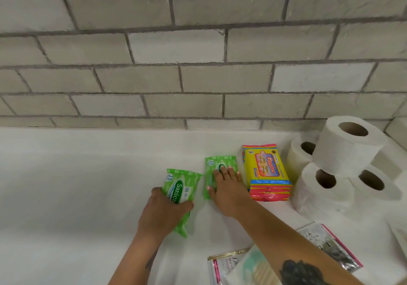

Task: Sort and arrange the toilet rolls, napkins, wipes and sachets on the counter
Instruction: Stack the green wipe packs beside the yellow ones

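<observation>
Here left fingers [164, 196] grip one green pack [179, 191]; right fingers [229, 172] lie flat on another [217, 163].

So we've got the yellow Giggles stack [269, 174] as our anchor on the worktop [88, 174]. Just left of it our right hand [226, 187] lies flat on a green wipes pack [217, 163]; further left, our left hand [163, 214] grips another green pack [179, 187]. Toilet rolls [343, 163] are piled right of the stack.
</observation>
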Motion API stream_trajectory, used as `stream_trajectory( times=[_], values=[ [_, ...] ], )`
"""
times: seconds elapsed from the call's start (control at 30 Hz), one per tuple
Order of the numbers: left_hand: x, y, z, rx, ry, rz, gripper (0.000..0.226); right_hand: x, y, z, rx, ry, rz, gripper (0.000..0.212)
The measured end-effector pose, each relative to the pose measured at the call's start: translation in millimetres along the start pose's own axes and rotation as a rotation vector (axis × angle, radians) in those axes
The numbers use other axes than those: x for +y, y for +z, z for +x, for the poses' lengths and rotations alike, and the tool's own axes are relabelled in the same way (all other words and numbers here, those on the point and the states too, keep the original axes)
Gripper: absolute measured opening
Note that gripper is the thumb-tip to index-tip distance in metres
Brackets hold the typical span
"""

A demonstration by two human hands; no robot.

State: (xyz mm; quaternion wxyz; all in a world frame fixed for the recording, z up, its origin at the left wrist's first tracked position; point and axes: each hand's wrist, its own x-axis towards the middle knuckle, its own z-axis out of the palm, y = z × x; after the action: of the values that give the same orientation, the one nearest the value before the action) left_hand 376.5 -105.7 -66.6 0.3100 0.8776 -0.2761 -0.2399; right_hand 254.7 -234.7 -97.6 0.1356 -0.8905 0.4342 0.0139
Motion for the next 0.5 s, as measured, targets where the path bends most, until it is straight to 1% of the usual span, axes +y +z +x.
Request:
stream_trajectory(
  times=[0.13,0.2,0.27,0.37,0.4,0.43,0.5],
  values=[
    [3,-1,0,-0.021,-0.002,-0.020,0.062,0,0,2,0.000,0.003,0.003,0.062],
    [6,0,2,-0.043,-0.011,-0.060,0.066,0,-1,0,0.017,0.005,0.036,0.063],
    [12,1,6,-0.089,-0.044,-0.144,0.074,-1,-5,-6,0.114,-0.022,0.151,0.058],
    [26,5,19,-0.112,-0.086,-0.265,0.083,-5,-15,-23,0.371,-0.046,0.445,0.041],
    [31,7,23,-0.116,-0.092,-0.299,0.085,-8,-18,-30,0.428,-0.048,0.531,0.038],
    [37,11,27,-0.117,-0.089,-0.319,0.083,-10,-20,-37,0.458,-0.059,0.590,0.038],
    [50,19,33,-0.123,-0.090,-0.321,0.063,-13,-22,-47,0.450,-0.102,0.620,0.046]
  ],
)
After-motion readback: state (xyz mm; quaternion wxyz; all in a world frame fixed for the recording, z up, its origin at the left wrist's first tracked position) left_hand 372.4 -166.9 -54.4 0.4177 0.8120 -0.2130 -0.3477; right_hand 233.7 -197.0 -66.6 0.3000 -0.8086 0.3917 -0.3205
